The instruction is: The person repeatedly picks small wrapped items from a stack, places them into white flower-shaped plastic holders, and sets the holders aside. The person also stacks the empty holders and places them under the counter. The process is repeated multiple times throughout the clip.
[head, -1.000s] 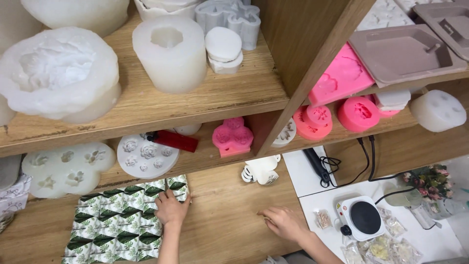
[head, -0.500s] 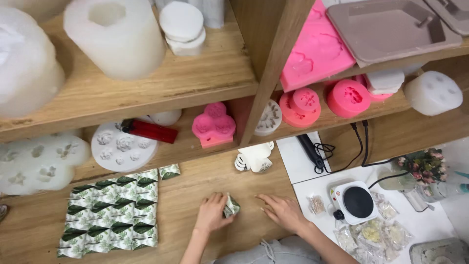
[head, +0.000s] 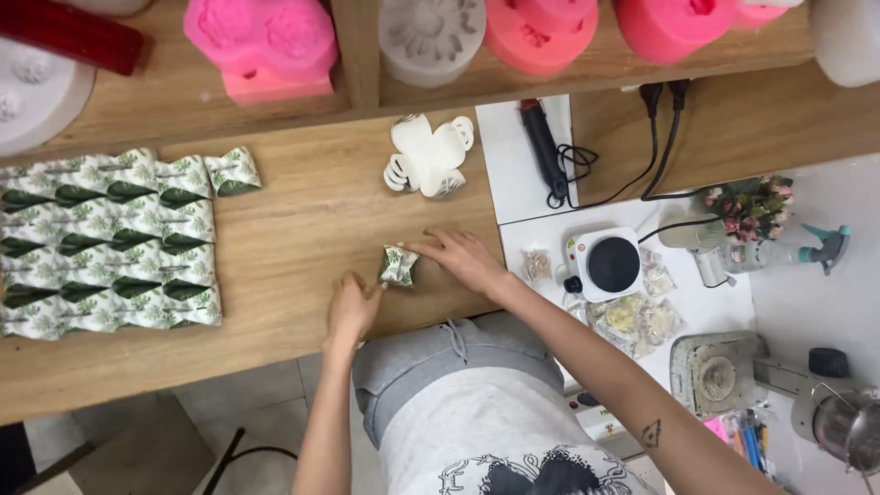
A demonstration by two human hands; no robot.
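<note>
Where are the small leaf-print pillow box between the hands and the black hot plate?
leaf-print pillow box (head: pixel 400 266), head view, middle of its printed face.
black hot plate (head: pixel 612 264), head view, centre of its round top.

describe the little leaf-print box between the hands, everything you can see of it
The small leaf-print box looks like folded paper or thin card, white with green leaves, pinched into a pillow shape with curved ends. It lies on the wooden table, apart from the rows of matching boxes. The left hand touches its lower left edge; the right hand rests fingertips on its right side.
</note>
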